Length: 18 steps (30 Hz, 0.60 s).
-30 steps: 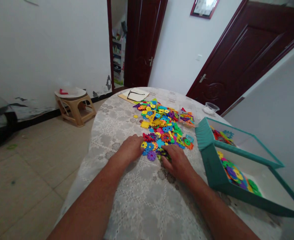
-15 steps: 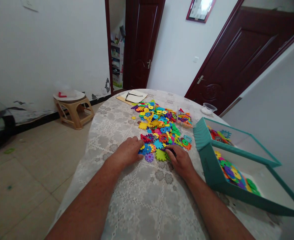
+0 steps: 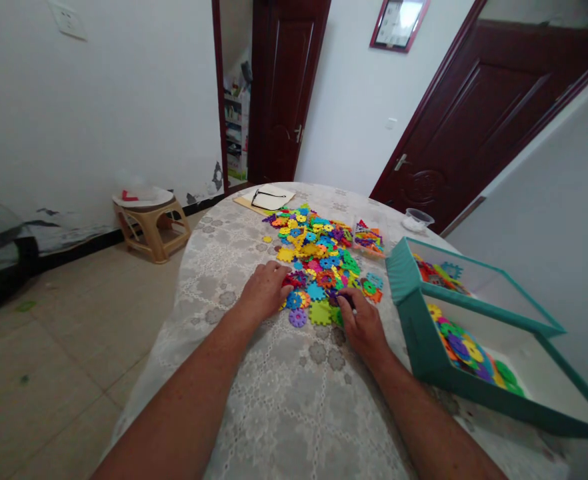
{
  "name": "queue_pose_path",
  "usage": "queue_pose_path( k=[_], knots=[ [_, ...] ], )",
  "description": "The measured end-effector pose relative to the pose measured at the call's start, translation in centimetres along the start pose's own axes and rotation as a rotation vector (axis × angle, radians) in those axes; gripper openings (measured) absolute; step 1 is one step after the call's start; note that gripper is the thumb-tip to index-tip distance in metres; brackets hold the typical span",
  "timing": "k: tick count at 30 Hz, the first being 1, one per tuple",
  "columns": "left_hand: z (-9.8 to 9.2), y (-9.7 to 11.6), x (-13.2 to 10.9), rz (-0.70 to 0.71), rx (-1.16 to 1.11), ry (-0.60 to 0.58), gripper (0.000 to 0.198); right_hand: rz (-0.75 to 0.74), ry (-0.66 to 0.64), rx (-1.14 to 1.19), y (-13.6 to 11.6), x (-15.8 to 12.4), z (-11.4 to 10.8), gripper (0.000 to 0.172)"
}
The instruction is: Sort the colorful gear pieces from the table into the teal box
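Observation:
A heap of colourful plastic gear pieces (image 3: 319, 250) lies on a round table with a lace cloth (image 3: 284, 400). My left hand (image 3: 267, 288) rests palm down at the heap's near left edge, fingers curled over red and blue gears. My right hand (image 3: 361, 323) sits at the heap's near right edge, its fingers pinched on a small dark piece I cannot make out. A lime green gear (image 3: 320, 313) and a purple gear (image 3: 297, 318) lie between the two hands.
A teal box (image 3: 419, 333) with two compartments holding more gears stands at the right. A small clear tub of pieces (image 3: 369, 239), a clear cup (image 3: 417, 219), and a paper with glasses (image 3: 269, 197) sit farther back. A plastic stool (image 3: 149, 220) stands on the floor at left.
My right hand has slid forward and to the right, uncovering the lime green gear, and its fingers have pinched shut. My left hand has moved slightly deeper into the heap.

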<state>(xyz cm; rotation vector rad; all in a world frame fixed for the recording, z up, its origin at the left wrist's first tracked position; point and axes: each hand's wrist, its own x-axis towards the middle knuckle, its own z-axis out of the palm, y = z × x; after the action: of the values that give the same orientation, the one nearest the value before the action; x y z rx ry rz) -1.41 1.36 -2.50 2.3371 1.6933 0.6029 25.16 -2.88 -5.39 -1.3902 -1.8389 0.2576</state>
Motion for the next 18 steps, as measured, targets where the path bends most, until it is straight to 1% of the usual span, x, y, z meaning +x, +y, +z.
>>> queue_pose_path(
  k=[4,9,11,13,15,18],
  knots=[
    [0.6,0.0,0.6,-0.015,0.071,-0.032,0.023,-0.012,-0.023,0.009,-0.3,-0.1,0.0,0.026],
    [0.3,0.3,0.4,0.048,0.103,-0.067,0.016,-0.013,-0.012,0.022,-0.4,-0.1,-0.1,0.025],
    [0.1,0.5,0.4,0.057,0.126,-0.069,0.018,-0.015,-0.001,0.025,-0.3,-0.1,-0.1,0.024],
    [-0.2,0.7,0.5,0.026,0.146,-0.053,0.023,-0.015,0.002,0.031,-0.3,-0.1,-0.1,0.024],
    [-0.5,0.7,0.6,-0.021,0.122,-0.009,0.027,-0.014,0.014,0.038,-0.3,0.0,-0.2,0.024],
    [-1.1,0.8,0.4,-0.027,-0.065,0.120,0.030,-0.052,0.029,0.063,-0.7,0.0,-0.4,0.022]
  ],
)
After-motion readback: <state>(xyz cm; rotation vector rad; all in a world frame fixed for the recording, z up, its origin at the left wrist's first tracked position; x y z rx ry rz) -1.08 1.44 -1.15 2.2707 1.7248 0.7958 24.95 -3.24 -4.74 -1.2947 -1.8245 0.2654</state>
